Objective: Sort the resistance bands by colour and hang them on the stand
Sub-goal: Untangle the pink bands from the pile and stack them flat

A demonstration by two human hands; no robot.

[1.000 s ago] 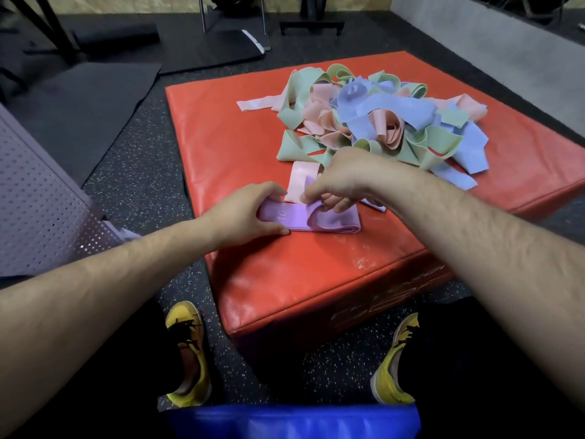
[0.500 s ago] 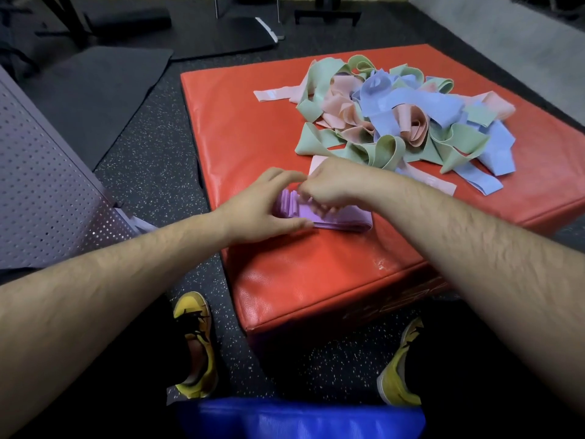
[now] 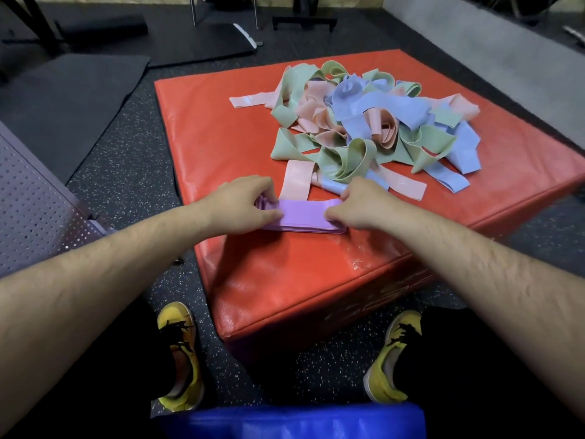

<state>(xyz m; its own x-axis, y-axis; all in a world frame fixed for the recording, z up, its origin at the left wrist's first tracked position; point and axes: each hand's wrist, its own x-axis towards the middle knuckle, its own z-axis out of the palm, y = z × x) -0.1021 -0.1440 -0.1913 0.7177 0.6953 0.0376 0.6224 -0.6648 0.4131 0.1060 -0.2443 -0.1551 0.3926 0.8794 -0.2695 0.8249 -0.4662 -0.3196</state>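
Right hand (image 3: 357, 204) has slid to pinch the purple bands (image 3: 300, 213) at 3 o'clock, while left hand (image 3: 243, 201) pinches them at 9. The stack looks squared for hanging.

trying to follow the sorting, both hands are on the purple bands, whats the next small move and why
Probably lift the purple stack off the red pad, both ends together. The left hand and right hand each pinch one end, and the bands lie flat and squared up in front of the mixed pile, so this colour looks gathered.
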